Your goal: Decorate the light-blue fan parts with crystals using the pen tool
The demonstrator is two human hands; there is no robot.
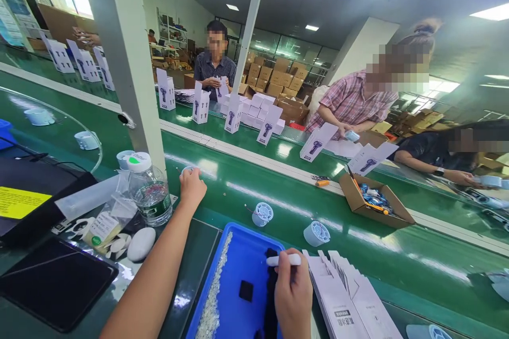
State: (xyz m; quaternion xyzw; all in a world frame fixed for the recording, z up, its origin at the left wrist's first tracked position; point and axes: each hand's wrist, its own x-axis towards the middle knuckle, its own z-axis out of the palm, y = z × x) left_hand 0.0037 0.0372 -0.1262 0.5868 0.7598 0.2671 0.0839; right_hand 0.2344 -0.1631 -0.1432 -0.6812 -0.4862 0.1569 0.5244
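My left hand (pixel 193 189) reaches out over the green belt, its fingers closed on a light blue round plastic part (pixel 186 169), mostly hidden behind them. In my right hand (pixel 293 291) is a white pen-shaped tool (pixel 283 260), held level above the right side of a blue tray (pixel 233 262). Along the tray's left side lies a strip of small whitish pieces (pixel 214 291). A black square (pixel 246 291) sits near its middle, and dark material (pixel 271 280) lines the right side. Two light blue fan housings (pixel 262 214) (pixel 317 233) stand on the belt beyond the tray.
Flat white cartons (pixel 350 302) lie right of the tray. A water bottle (pixel 151 190), a white mouse (pixel 141 244) and a black tablet (pixel 58 283) are at left. An open cardboard box (pixel 376 201) and upright printed boxes (pixel 268 126) line the belt's far side, where several people work.
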